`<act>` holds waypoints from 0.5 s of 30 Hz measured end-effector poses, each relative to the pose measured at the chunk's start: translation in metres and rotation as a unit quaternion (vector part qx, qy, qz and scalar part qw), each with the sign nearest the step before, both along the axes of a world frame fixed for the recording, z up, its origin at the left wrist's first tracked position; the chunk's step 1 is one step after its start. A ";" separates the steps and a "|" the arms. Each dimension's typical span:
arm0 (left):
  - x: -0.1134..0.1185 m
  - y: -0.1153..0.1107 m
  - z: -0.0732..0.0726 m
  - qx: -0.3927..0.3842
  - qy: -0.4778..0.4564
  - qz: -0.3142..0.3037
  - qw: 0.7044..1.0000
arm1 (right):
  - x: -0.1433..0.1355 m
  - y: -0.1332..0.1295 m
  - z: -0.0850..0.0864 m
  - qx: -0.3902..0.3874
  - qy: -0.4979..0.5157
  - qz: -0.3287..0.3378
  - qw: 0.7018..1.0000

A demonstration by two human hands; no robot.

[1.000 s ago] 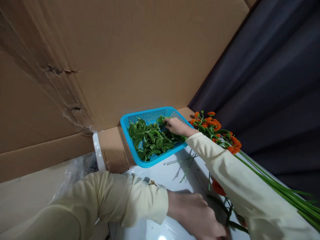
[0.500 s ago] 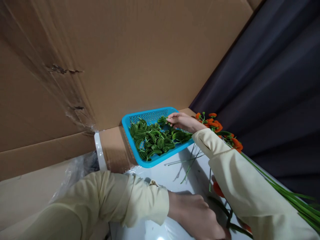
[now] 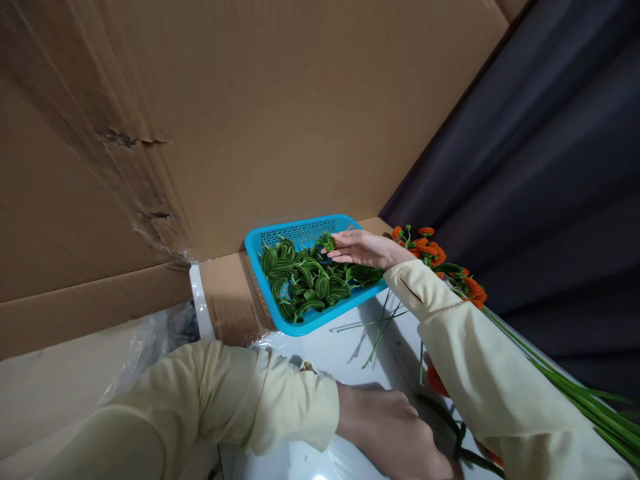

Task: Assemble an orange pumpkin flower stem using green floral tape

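Note:
My right hand [image 3: 365,248] reaches over the blue plastic basket [image 3: 307,327], fingers stretched out and loosely apart. Its fingertips are beside a small green leafy piece [image 3: 326,242] at the basket's far side. Many fuzzy green striped leaves [image 3: 305,277] lie heaped in the basket. Low in the view, my left hand [image 3: 395,430] is closed, back of the hand up, above the white table. Its fingertips are hidden, so what it holds cannot be seen. Just right of it are a dark green bent stem [image 3: 443,415] and a red-orange flower [image 3: 437,380], partly behind my right sleeve.
Orange flowers [image 3: 430,250] on long green stems [image 3: 565,380] lie along the right edge. Thin stems [image 3: 377,337] rest on the white table [image 3: 320,357]. A cardboard wall [image 3: 300,120] stands behind the basket; a dark curtain [image 3: 540,167] hangs at right. Clear plastic [image 3: 150,347] is at left.
My right hand's fingers have straightened and spread from a pinch near the small leafy piece. My left hand has stayed in place.

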State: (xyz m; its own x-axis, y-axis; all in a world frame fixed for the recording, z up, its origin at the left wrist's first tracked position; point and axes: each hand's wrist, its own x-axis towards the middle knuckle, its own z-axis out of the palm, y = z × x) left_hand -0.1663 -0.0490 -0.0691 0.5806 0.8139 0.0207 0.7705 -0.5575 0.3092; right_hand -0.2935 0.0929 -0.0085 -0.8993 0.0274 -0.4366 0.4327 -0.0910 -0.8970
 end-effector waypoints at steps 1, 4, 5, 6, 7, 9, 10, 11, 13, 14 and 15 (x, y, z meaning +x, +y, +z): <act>0.000 0.000 0.001 0.000 0.001 0.002 1.000 | 0.000 0.000 0.000 -0.001 0.000 -0.001 1.000; 0.000 -0.001 0.003 0.008 0.001 0.010 1.000 | -0.001 -0.001 -0.002 0.003 -0.002 -0.010 1.000; 0.000 -0.001 0.002 0.009 -0.001 0.008 1.000 | -0.001 -0.002 -0.003 0.005 -0.004 -0.014 1.000; 0.000 -0.001 0.001 0.012 -0.001 0.009 1.000 | -0.001 -0.002 -0.005 0.008 -0.005 -0.017 1.000; 0.001 0.000 -0.002 0.015 -0.004 0.008 1.000 | -0.001 -0.002 -0.006 0.010 -0.006 -0.021 1.000; 0.003 0.001 -0.008 0.028 -0.014 0.012 0.999 | -0.001 -0.003 -0.006 0.017 -0.005 -0.028 0.999; 0.003 0.001 -0.012 0.042 -0.023 0.013 0.999 | 0.000 -0.003 -0.005 0.022 -0.004 -0.032 0.999; 0.004 0.002 -0.015 0.059 -0.033 0.017 0.998 | 0.001 -0.003 -0.003 0.027 -0.001 -0.037 0.999; 0.006 0.002 -0.021 0.101 -0.044 0.026 0.994 | 0.008 -0.002 0.005 0.036 0.007 -0.049 0.998; 0.007 0.001 -0.023 0.119 -0.046 0.032 0.991 | 0.013 -0.002 0.012 0.042 0.015 -0.056 0.997; 0.007 0.001 -0.024 0.131 -0.043 0.036 0.990 | 0.021 -0.002 0.019 0.048 0.025 -0.061 0.997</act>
